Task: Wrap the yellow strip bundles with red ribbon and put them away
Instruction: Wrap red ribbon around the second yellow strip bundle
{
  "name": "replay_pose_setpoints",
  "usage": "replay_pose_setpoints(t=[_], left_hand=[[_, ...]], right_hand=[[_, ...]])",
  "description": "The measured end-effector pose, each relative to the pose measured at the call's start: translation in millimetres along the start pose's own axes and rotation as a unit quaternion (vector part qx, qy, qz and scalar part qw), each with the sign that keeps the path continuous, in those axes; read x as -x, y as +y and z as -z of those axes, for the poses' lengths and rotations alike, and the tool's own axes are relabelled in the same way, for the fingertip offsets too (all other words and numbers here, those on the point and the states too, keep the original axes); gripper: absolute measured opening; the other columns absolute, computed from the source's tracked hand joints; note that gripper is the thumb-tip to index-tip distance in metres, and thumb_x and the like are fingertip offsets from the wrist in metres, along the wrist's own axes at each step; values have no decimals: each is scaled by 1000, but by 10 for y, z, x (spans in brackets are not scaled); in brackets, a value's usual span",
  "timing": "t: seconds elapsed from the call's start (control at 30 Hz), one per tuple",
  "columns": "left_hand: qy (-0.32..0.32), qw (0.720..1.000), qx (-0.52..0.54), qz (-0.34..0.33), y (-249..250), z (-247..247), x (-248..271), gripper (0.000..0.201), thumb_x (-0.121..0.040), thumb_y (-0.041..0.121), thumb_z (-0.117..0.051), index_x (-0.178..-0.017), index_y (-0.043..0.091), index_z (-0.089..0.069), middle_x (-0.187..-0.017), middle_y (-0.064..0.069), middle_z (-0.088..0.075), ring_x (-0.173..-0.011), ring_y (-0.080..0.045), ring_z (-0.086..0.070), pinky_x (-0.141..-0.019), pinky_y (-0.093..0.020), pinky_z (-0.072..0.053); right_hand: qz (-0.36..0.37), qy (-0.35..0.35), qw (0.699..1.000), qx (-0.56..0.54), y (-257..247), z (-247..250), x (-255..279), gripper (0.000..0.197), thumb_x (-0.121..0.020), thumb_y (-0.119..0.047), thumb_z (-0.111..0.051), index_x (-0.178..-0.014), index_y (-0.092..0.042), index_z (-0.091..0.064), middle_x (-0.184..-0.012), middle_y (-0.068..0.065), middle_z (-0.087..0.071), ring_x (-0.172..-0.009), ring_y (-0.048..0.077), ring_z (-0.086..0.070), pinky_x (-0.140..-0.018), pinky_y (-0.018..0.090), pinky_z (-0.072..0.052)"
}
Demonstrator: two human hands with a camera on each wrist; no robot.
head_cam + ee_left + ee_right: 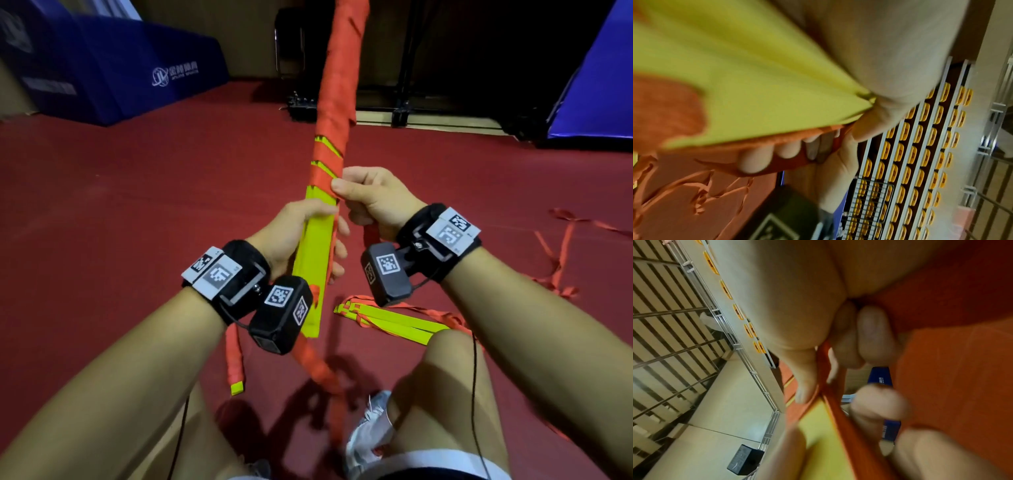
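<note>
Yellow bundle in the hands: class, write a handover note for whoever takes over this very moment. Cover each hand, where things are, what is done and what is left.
Left hand grips the bare lower part of the yellow bundle, held upright.
Right hand pinches the red ribbon at the wrap's lower edge.
Done: upper part wrapped; one wrapped bundle lies on the floor.
Left: wrap the lower part, wrap the second yellow bundle on the floor, put all away.
</note>
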State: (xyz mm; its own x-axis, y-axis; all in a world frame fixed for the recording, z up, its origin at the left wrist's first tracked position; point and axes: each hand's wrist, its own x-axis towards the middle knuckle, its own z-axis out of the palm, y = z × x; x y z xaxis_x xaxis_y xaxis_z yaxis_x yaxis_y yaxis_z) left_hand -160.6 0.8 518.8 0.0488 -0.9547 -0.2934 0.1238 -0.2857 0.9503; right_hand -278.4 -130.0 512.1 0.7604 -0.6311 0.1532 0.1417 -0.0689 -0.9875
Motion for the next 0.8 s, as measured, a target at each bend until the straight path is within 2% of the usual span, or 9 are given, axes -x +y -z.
replay_pose_setpoints(t=[0.1, 0.17, 0.23, 0.3, 0.37, 0.47, 0.53, 0.6, 0.8], left_hand=[[102, 994, -25, -16, -23, 11, -90, 34, -99, 34, -59, -81, 5, -62, -66, -19, -62, -48, -29, -62, -48, -30, -53], [166, 983, -53, -55, -68, -6, -159, 19, -95, 23, -68, -83, 10, -59, -66, -16, -58, -46, -26, -58, -46, -29, -49], [201, 972, -96, -71, -103, -27, -209, 22, -84, 19, -80, -82, 15, -58, -64, -10, -53, -47, -23, -53, -45, -27, -45], [219, 965, -113, -88, -137, -45, -249, 27, -76, 15, -86, -79, 17, -59, -62, -4, -50, -48, -21, -50, -46, -27, -44], [260, 953, -113, -106, -178, -45, -265, 28, -74, 8, -84, -74, 17, -58, -62, -3, -51, -46, -18, -50, -49, -29, -45], [297, 944, -92, -114, -215, -21, -268, 28, -74, -1, -71, -65, 16, -52, -54, -3, -46, -35, -17, -45, -43, -22, -35], [287, 950, -49, -117, -183, 15, -244, 26, -68, -3, -67, -62, 16, -50, -49, -2, -43, -32, -18, -41, -41, -21, -30], [254, 960, 8, -115, -114, 64, -205, 24, -57, 2, -64, -63, 17, -47, -49, -3, -38, -32, -18, -37, -41, -19, -27], [55, 986, 126, -99, 27, -44, -69, 20, -60, 8, -47, -74, 17, -37, -46, 3, -29, -30, -11, -32, -44, -19, -17]], right_hand=[[-2, 110, 994, 22, 66, -14, -54, 11, -95, -10, -67, -84, -8, -69, -43, -12, -42, -36, 2, -26, -38, 17, -20], [10, 159, 986, 55, 124, -89, -79, 12, -91, -8, -71, -80, -7, -69, -48, -12, -56, -38, -1, -40, -40, 15, -31], [33, 188, 980, 62, 195, -144, -113, 11, -87, -9, -78, -86, 0, -72, -70, 1, -70, -57, 3, -56, -57, 17, -45], [49, 201, 976, 69, 218, -190, -135, 17, -83, -13, -82, -86, 1, -73, -84, 14, -72, -74, 12, -60, -70, 27, -49], [59, 201, 972, 102, 182, -243, -132, 26, -75, -25, -86, -82, -2, -76, -86, 19, -75, -74, 17, -61, -73, 36, -52], [84, 167, 973, 135, 63, -226, -99, 13, -80, -21, -85, -77, -11, -77, -74, 3, -77, -66, 5, -64, -63, 33, -55], [96, 132, 978, 128, -5, -180, -49, 12, -89, -11, -76, -77, -10, -73, -59, -8, -69, -46, -2, -54, -47, 16, -41], [90, 109, 983, 115, -13, -131, -24, 22, -93, -12, -71, -71, -11, -68, -51, -8, -60, -37, 3, -40, -39, 18, -30], [-2, 51, 998, -44, 69, -136, -39, 34, -95, -18, -66, -67, -5, -52, -50, 2, -38, -37, 8, -21, -43, 15, -16]])
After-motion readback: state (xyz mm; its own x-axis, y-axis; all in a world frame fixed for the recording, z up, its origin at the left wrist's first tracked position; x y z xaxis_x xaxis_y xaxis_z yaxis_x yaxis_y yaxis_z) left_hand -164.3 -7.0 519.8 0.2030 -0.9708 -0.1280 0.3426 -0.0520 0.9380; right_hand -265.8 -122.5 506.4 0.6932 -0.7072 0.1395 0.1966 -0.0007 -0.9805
